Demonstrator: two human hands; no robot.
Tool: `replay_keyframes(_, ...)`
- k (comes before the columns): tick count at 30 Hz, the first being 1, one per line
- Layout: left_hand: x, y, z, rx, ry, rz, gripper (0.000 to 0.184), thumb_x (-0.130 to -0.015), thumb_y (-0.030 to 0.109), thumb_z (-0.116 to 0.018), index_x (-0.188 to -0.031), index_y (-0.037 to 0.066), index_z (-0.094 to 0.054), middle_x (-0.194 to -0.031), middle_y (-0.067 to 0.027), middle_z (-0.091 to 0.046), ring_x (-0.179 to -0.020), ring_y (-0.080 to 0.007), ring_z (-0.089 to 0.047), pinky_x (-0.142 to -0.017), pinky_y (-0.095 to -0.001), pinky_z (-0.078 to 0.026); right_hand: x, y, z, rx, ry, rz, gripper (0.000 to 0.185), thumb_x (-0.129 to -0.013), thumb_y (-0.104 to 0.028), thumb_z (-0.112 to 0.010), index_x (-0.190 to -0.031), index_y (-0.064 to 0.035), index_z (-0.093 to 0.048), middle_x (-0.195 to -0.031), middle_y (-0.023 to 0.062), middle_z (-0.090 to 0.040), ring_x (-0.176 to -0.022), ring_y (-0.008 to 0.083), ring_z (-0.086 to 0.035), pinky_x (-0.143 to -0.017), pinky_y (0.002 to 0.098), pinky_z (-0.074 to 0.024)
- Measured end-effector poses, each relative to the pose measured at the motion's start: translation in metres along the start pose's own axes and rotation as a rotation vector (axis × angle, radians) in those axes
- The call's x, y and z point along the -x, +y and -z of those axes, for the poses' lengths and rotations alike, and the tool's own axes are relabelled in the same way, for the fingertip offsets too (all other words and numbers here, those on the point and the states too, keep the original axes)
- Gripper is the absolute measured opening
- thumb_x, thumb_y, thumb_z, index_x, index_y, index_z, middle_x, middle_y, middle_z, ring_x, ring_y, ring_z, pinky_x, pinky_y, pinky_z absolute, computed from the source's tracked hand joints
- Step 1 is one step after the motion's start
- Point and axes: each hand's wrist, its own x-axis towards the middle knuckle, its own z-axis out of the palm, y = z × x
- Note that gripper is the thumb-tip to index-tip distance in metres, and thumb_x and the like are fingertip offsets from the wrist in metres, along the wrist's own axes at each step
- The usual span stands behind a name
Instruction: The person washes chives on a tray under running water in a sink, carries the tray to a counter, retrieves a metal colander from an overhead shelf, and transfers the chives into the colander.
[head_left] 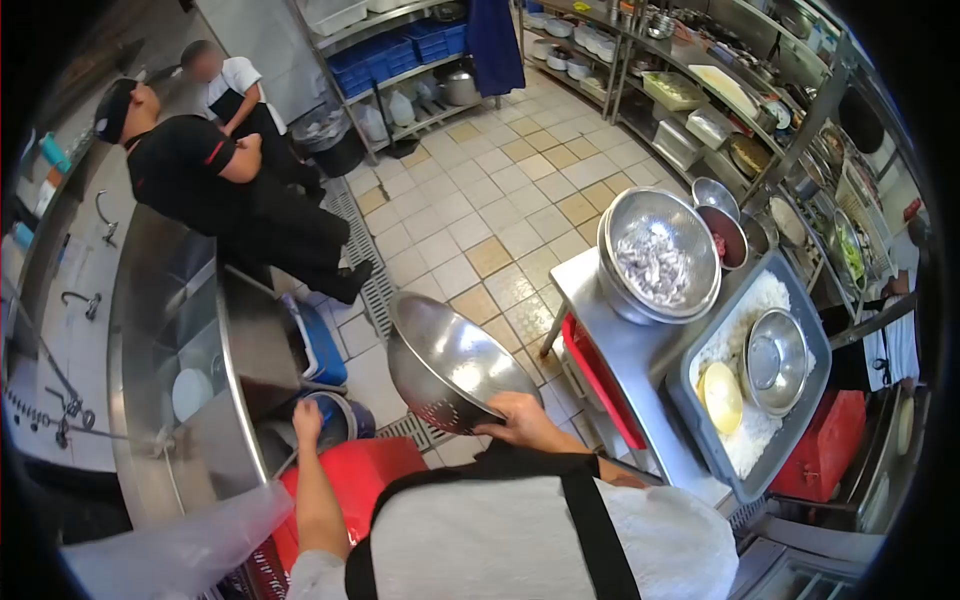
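My right hand [525,420] grips the near rim of a large metal colander [450,350], which is tilted in front of me above the floor. Its inside looks bare and shiny, and holes show on its lower side. My left hand [308,422] is closed, between the sink edge and a dark blue bucket [358,418]; what it holds, if anything, cannot be made out. A red container [365,470] stands below my left forearm.
At right, a steel table [625,365] bears a strainer [660,255] of pale pieces and a grey tub [685,400] with white powder, a sieve [775,362] and a yellow bowl [720,397]. Left are a sink [235,385] and two people [190,160]; another person [880,345] stands far right.
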Motion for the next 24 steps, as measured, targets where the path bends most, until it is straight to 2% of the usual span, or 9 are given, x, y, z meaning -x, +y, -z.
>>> replay_keyframes(1, -0.019, 0.045, -0.012, -0.133, 0.009, -0.069, 0.014, -0.087, 0.019, -0.053, -0.087, 0.005, -0.057, -0.059, -0.0055, -0.057, -0.053, -0.0131, -0.056, -0.049, -0.0272, -0.046, -0.014, 0.008, 0.002, -0.014, 0.004, -0.008, 0.022, -0.068, -0.015, -0.075, -0.081, -0.0021, -0.063, -0.074, 0.0135, -0.06, -0.069, 0.0294, -0.057, -0.062, 0.0349, -0.0453)
replay_keyframes(5, -0.083, 0.107, -0.124, 0.37, -0.221, -0.03, 0.024, -0.091, 0.025, -0.05, -0.096, 0.002, -0.056, -0.075, -0.0057, -0.06, -0.063, -0.0139, -0.058, -0.05, -0.0284, -0.046, -0.094, 0.036, 0.044, -0.062, 0.03, -0.008, 0.025, -0.069, -0.017, -0.073, -0.087, -0.0023, -0.062, -0.077, 0.0153, -0.06, -0.072, 0.0327, -0.057, -0.064, 0.0369, -0.0451)
replay_keyframes(7, -0.077, 0.136, -0.163, 0.268, -0.511, 0.068, 0.028, -0.092, 0.027, -0.045, -0.103, 0.003, -0.055, -0.075, -0.0073, -0.062, -0.064, -0.0154, -0.059, -0.052, -0.0272, -0.045, -0.132, 0.051, 0.066, -0.031, 0.116, -0.002, 0.025, -0.068, -0.017, -0.073, -0.085, -0.0024, -0.062, -0.076, 0.0152, -0.06, -0.071, 0.0326, -0.057, -0.063, 0.037, -0.0449)
replay_keyframes(8, -0.082, 0.12, -0.174, 0.106, -0.752, 0.016, 0.027, -0.09, 0.022, -0.045, -0.108, 0.003, -0.055, -0.085, -0.0095, -0.065, -0.07, -0.0168, -0.062, -0.052, -0.0299, -0.045, -0.146, 0.063, 0.075, -0.005, 0.156, -0.011, 0.025, -0.068, -0.017, -0.073, -0.085, -0.0024, -0.062, -0.076, 0.0151, -0.06, -0.071, 0.0325, -0.057, -0.063, 0.0368, -0.0448)
replay_keyframes(9, -0.085, 0.107, -0.173, -0.114, -0.98, -0.084, 0.033, -0.087, 0.02, -0.047, -0.114, 0.002, -0.054, -0.099, -0.011, -0.065, -0.085, -0.0227, -0.063, -0.064, -0.0374, -0.049, -0.162, 0.073, 0.086, 0.026, 0.193, -0.026, 0.025, -0.068, -0.017, -0.074, -0.085, -0.0023, -0.062, -0.075, 0.015, -0.059, -0.071, 0.0325, -0.057, -0.063, 0.0367, -0.0448)
replay_keyframes(10, -0.086, 0.096, -0.174, -0.249, -1.053, -0.112, 0.034, -0.086, 0.02, -0.048, -0.114, 0.002, -0.054, -0.1, -0.0115, -0.064, -0.086, -0.0232, -0.063, -0.066, -0.0377, -0.049, -0.18, 0.072, 0.101, 0.031, 0.208, -0.051, 0.025, -0.068, -0.018, -0.074, -0.083, -0.0016, -0.062, -0.074, 0.0143, -0.059, -0.071, 0.0322, -0.056, -0.062, 0.037, -0.0443)
replay_keyframes(19, -0.233, 0.091, -0.161, -0.702, -0.809, 0.361, 0.038, -0.084, 0.024, -0.05, -0.116, 0.004, -0.055, -0.105, -0.0152, -0.062, -0.097, -0.0284, -0.059, -0.08, -0.0398, -0.046, -0.299, 0.182, 0.207, 0.368, 0.657, -0.192, 0.029, -0.064, -0.017, -0.078, -0.08, -0.0001, -0.062, -0.074, 0.0165, -0.059, -0.07, 0.0343, -0.057, -0.062, 0.0365, -0.046)
replay_keyframes(22, -0.325, 0.124, -0.205, -0.733, -0.763, 0.274, 0.04, -0.083, 0.026, -0.051, -0.116, 0.005, -0.055, -0.107, -0.0165, -0.062, -0.1, -0.0301, -0.058, -0.084, -0.0405, -0.044, -0.332, 0.221, 0.249, 0.383, 0.729, -0.322, 0.026, -0.063, -0.013, -0.076, -0.081, 0.0, -0.061, -0.075, 0.0158, -0.06, -0.071, 0.0333, -0.057, -0.064, 0.0378, -0.0449)
replay_keyframes(24, -0.401, 0.171, -0.256, -0.713, -0.721, 0.09, 0.041, -0.082, 0.027, -0.052, -0.117, 0.005, -0.055, -0.108, -0.0173, -0.061, -0.103, -0.0312, -0.057, -0.087, -0.041, -0.044, -0.361, 0.253, 0.279, 0.346, 0.814, -0.375, 0.027, -0.063, -0.012, -0.076, -0.081, 0.0007, -0.061, -0.073, 0.0159, -0.06, -0.07, 0.0332, -0.057, -0.064, 0.0371, -0.045)
